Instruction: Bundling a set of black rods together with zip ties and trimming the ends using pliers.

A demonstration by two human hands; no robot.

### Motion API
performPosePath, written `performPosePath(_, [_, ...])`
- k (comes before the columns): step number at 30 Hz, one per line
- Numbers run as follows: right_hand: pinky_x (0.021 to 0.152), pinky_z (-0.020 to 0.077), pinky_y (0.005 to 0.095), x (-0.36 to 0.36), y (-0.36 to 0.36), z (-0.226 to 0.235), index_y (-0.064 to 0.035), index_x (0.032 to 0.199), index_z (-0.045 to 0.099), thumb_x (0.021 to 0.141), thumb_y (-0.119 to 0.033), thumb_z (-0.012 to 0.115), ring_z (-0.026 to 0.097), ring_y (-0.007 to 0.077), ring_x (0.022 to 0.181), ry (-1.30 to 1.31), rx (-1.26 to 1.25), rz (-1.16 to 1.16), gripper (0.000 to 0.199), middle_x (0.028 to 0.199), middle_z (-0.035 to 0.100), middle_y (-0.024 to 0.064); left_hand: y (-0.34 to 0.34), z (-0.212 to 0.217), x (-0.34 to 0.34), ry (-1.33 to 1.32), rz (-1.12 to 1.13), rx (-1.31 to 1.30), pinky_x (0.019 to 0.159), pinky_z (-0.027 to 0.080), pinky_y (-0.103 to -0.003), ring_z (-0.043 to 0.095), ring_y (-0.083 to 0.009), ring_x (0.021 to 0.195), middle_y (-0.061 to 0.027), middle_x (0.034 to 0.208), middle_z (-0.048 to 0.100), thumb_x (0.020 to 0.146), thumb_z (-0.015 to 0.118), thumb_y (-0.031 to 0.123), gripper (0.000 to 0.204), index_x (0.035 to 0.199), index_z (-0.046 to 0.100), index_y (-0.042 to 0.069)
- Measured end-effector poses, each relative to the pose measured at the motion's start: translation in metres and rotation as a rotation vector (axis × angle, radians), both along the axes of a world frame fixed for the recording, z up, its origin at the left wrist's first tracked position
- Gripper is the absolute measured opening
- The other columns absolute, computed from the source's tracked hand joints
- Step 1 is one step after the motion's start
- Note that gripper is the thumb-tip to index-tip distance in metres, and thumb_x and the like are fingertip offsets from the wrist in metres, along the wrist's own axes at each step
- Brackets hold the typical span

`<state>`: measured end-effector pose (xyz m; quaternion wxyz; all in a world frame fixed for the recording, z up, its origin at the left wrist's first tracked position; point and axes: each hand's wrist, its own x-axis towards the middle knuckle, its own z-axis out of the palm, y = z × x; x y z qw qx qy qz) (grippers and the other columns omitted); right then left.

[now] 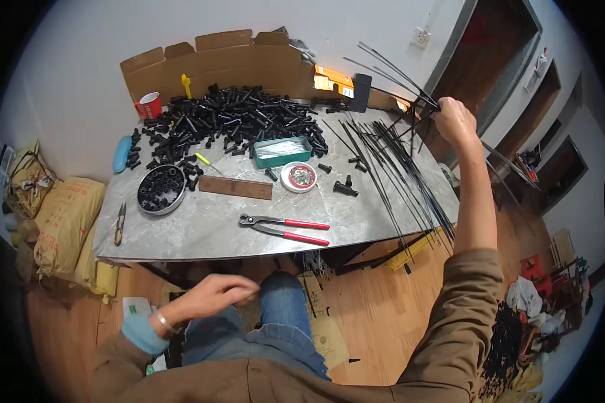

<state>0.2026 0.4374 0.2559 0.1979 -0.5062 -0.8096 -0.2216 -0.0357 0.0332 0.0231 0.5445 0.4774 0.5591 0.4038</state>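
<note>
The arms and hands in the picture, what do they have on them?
Both arms wear brown sleeves. The right sleeve is pushed up, leaving the forearm bare up to the right hand. At the left wrist a light blue cuff peeks out, with a thin silvery bracelet beside the left hand. No gloves.

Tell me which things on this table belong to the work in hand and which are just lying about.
In use: thin black rods, some gripped by the right hand; heap of black fittings; red-handled pliers.
Lying about: red mug; blue case; small snips.

An open brown cardboard box (215, 64) is standing behind the table (202, 235); orange flat packages (333, 77) are lying at its right.
</note>
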Motion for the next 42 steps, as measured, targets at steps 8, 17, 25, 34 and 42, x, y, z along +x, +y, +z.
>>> performPosePath(8, [0.065, 0.0483, 0.0482, -0.068, -0.172, -0.03, -0.0021, 0.083, 0.053, 0.08, -0.009, 0.057, 0.061, 0.0418, 0.075, 0.035, -0.009, 0.566, 0.009, 0.079, 0.061, 0.021, 0.116, 0.115, 0.09, -0.667, 0.04, 0.443, 0.094, 0.043, -0.035, 0.053, -0.0198, 0.113, -0.0105, 0.118, 0.057, 0.092, 0.042, 0.058, 0.067, 0.126, 0.047, 0.0])
performPosePath(17, [0.048, 0.0449, 0.0313, -0.077, -0.223, -0.14, 0.0005, 0.087, 0.056, 0.089, -0.013, 0.059, 0.057, 0.0174, 0.051, 0.514, -0.947, 0.905, 0.014, 0.061, 0.056, 0.0059, 0.122, 0.138, 0.006, -0.659, 0.746, 0.726, 0.059, 0.048, -0.03, 0.06, -0.0129, 0.066, -0.0013, 0.073, 0.058, 0.092, 0.058, 0.037, 0.03, 0.095, 0.055, 0.008])
performPosePath(25, [0.041, 0.0327, 0.0225, -0.185, -0.258, -0.149, -0.0014, 0.09, 0.058, 0.097, -0.016, 0.049, 0.04, 0.0049, 0.046, 1.022, -0.939, 1.208, 0.019, 0.057, 0.045, -0.0025, 0.087, 0.214, -0.03, -0.177, 0.588, 1.045, 0.048, 0.045, -0.022, 0.054, -0.0091, 0.051, -0.001, 0.062, 0.055, 0.092, 0.058, 0.04, 0.038, 0.081, 0.057, 0.003])
performPosePath(34, [0.048, 0.0434, 0.0261, -0.239, -0.232, -0.266, -0.0013, 0.091, 0.06, 0.095, -0.021, 0.05, 0.048, 0.0083, 0.052, 0.851, -0.958, 1.019, 0.022, 0.064, 0.053, 0.0004, 0.11, 0.121, -0.092, -0.186, 0.803, 0.809, 0.05, 0.05, -0.026, 0.06, -0.0133, 0.055, -0.0055, 0.073, 0.061, 0.096, 0.051, 0.036, 0.032, 0.095, 0.057, 0.004])
performPosePath(42, [0.068, 0.0527, 0.0288, -0.112, -0.125, -0.191, 0.0, 0.103, 0.064, 0.093, -0.034, 0.054, 0.062, 0.0151, 0.069, 0.982, -1.024, 0.733, 0.036, 0.082, 0.066, 0.0088, 0.106, 0.176, -0.087, -0.227, 0.534, 0.52, 0.036, 0.031, -0.021, 0.04, -0.0057, 0.041, 0.0031, 0.059, 0.045, 0.088, 0.056, 0.054, 0.059, 0.1, 0.054, -0.004])
